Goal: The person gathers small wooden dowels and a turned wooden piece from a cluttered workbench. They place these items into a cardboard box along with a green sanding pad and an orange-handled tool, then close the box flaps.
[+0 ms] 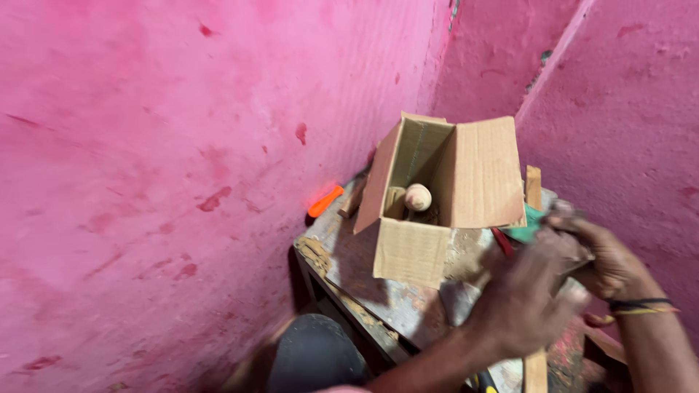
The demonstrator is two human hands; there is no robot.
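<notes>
My left hand (520,302) and my right hand (604,258) meet over the right side of a small worn table (357,258). Both are blurred and closed together around a small dark object that I cannot make out. A thread band circles my right wrist (644,306). Just left of the hands stands an open cardboard box (437,189) with its flaps up. Inside it lie a round pale pink ball (418,196) and a tan rounded piece (394,200).
Pink walls close in on the left, back and right. An orange handle (325,201) lies at the table's far left edge. A wooden stick (534,188), a green item (528,229) and a red strip (501,241) sit behind the hands. A dark rounded object (313,353) is below the table.
</notes>
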